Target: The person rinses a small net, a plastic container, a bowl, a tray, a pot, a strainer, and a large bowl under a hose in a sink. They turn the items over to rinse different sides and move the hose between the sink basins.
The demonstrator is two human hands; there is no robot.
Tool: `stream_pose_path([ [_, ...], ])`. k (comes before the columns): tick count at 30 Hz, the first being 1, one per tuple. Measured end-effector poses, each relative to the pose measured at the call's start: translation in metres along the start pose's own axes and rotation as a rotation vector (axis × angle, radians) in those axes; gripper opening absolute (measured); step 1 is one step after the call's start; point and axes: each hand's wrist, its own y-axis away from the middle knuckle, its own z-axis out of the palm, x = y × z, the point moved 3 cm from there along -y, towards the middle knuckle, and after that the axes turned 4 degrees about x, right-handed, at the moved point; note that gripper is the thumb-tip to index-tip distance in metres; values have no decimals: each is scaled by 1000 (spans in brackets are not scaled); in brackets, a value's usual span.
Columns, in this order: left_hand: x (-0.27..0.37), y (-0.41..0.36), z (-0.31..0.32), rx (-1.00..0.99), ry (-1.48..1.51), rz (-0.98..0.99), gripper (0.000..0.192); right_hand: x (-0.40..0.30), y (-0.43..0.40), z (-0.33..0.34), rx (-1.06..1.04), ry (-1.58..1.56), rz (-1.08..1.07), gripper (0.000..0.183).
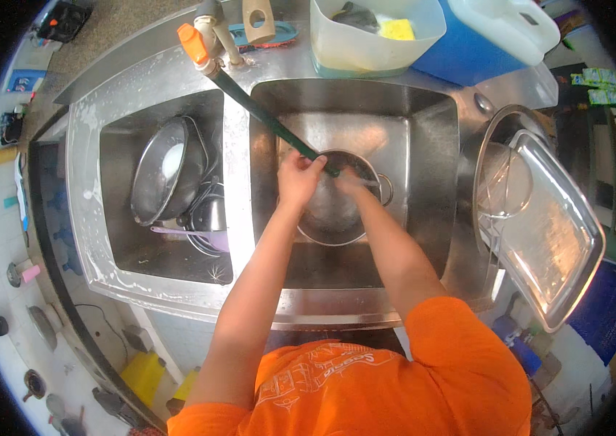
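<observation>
My left hand (298,177) grips the end of a dark green hose (270,120) above a round metal pot (335,240). The pot sits in the right sink basin (340,131), and a loop handle (387,189) shows on its right side. Water sprays from the hose mouth past my right hand (349,180), which reaches down into the pot. That hand is blurred, and its fingers are mostly hidden by the pot and water. At its upper end the hose joins a tap with an orange lever (192,43).
In the left basin (128,256) lie a large dark pan (158,169) and a lilac utensil (215,238). Behind stand a plastic tub (373,60) with a yellow sponge (397,30) and a blue jug (458,49). A metal tray (553,234) leans at the right.
</observation>
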Motion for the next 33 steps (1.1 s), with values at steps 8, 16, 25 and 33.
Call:
stream_pose_path([
  [8,-8,27,-56,-26,-17,-75,19,18,44,89,-337,322,-132,35],
  [16,-31,34,-60,59,-275,90,31,0,67,23,-192,451,-180,38],
  [25,-11,58,-14,23,-199,47,20,10,144,76,-194,687,-348,34],
  [33,-25,83,-8,25,12,333,29,-76,198,-68,211,466,-367,18],
])
